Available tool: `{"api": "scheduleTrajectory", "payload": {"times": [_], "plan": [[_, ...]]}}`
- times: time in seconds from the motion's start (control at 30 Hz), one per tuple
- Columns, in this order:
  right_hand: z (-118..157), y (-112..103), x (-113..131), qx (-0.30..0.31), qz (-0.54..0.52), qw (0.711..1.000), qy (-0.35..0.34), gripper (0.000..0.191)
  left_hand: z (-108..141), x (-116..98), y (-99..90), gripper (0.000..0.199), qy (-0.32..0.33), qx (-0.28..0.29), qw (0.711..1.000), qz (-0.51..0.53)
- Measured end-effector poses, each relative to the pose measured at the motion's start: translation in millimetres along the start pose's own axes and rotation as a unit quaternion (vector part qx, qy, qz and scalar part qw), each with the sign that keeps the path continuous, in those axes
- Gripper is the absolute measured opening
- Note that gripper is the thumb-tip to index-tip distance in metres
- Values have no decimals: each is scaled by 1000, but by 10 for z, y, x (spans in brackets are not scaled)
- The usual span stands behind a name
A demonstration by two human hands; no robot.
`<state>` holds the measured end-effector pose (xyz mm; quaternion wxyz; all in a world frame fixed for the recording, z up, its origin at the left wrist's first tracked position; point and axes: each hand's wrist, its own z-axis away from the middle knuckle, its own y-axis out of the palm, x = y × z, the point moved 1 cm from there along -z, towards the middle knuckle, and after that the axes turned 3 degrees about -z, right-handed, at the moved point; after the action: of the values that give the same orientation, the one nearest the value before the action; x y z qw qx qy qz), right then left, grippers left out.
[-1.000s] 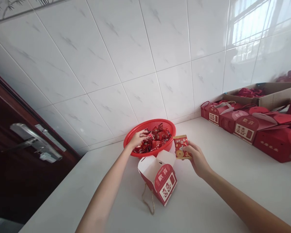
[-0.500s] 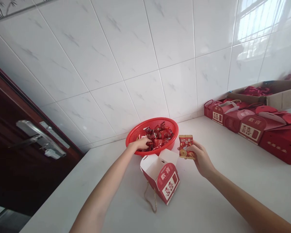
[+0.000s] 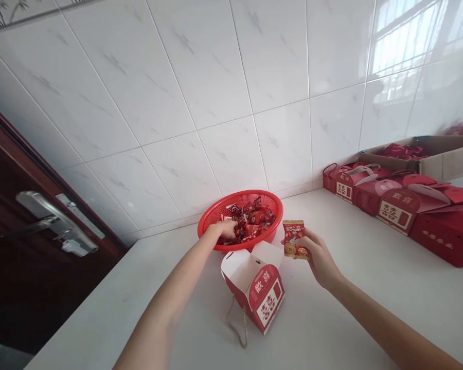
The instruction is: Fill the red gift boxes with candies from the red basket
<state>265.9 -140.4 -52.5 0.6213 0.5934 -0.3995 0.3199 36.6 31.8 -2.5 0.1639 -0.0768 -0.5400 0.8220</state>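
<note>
My left hand (image 3: 227,229) reaches into a red plastic basket (image 3: 205,222) by the wall, its fingers curled down among small red wrapped sweets (image 3: 254,232). What those fingers hold, if anything, is hidden. In my right hand (image 3: 319,257) is a red and gold snack packet (image 3: 294,239), pinched upright between thumb and fingers above the counter; its doubled top edge hints at another behind it. Between my forearms stands an open red gift box (image 3: 269,303) with white inner flaps and a rope handle (image 3: 237,329). It sits just in front of the basket, right of my left forearm.
Several red gift boxes (image 3: 395,209) line the counter (image 3: 332,329) at the right. Behind them a cardboard box (image 3: 449,154) holds red items. A tiled wall (image 3: 224,67) closes off the back, and a dark door with a metal handle (image 3: 57,226) is at the left.
The view has tilted slightly, so most things sit a little lower. My left hand stays in the basket with a small shift, and my right hand keeps hold of the snack packet.
</note>
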Motion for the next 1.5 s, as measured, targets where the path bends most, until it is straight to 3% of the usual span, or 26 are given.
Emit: {"api": "scheduleTrajectory", "payload": {"times": [0.2, 0.43, 0.73, 0.97, 1.23, 1.4, 1.5], "plan": [[9, 14, 3, 7, 9, 1000, 4, 24, -23, -7, 15, 19, 3, -50, 999, 16], [25, 12, 15, 9, 11, 1000, -2, 23, 0, 96, 53, 14, 30, -89, 987, 131], [17, 16, 42, 1, 10, 1000, -11, 24, -8, 182, 45, 31, 67, -225, 906, 351], [26, 14, 49, 1, 17, 1000, -11, 21, 6, 150, -33, 31, 65, -290, 868, 398], [27, 8, 36, 6, 22, 1000, -12, 21, -27, 194, 23, 22, 26, -328, 870, 367], [37, 20, 49, 0, 26, 1000, -8, 21, -2, 191, -11, 24, 10, -349, 888, 301], [43, 33, 56, -1, 32, 999, -3, 22, 17, 164, -39, 36, 8, -354, 903, 245]]}}
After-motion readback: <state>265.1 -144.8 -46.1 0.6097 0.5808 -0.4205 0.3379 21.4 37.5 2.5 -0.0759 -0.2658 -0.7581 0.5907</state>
